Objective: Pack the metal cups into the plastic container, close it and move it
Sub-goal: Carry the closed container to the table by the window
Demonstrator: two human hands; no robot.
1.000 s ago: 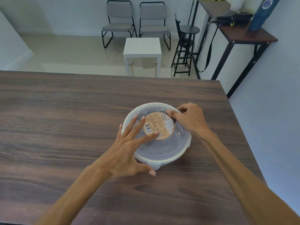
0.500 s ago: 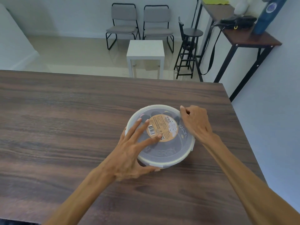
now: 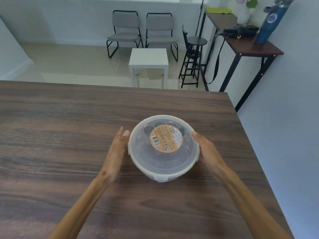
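Note:
The round translucent plastic container [image 3: 164,171] stands on the wooden table [image 3: 69,135], right of centre, with its lid [image 3: 138,147] on and a tan round label [image 3: 166,139] on top. Dark shapes of the metal cups [image 3: 148,130] show dimly through the lid. My left hand [image 3: 116,152] is flat and upright beside the container's left side, fingers straight, a thin gap from the wall. My right hand [image 3: 206,151] lies flat against the container's right side, fingertips at the lid's rim. Neither hand curls around it.
The table's right edge [image 3: 241,135] is close to the container, with a blue-grey wall beyond it. Past the far edge stand a white side table [image 3: 148,57], two grey chairs [image 3: 126,30], a black stool [image 3: 195,49] and a side desk [image 3: 245,44] with a blue bottle.
Both hands have come off the lid's top and dropped to the container's left and right sides. The container stays in place; the view has tilted slightly.

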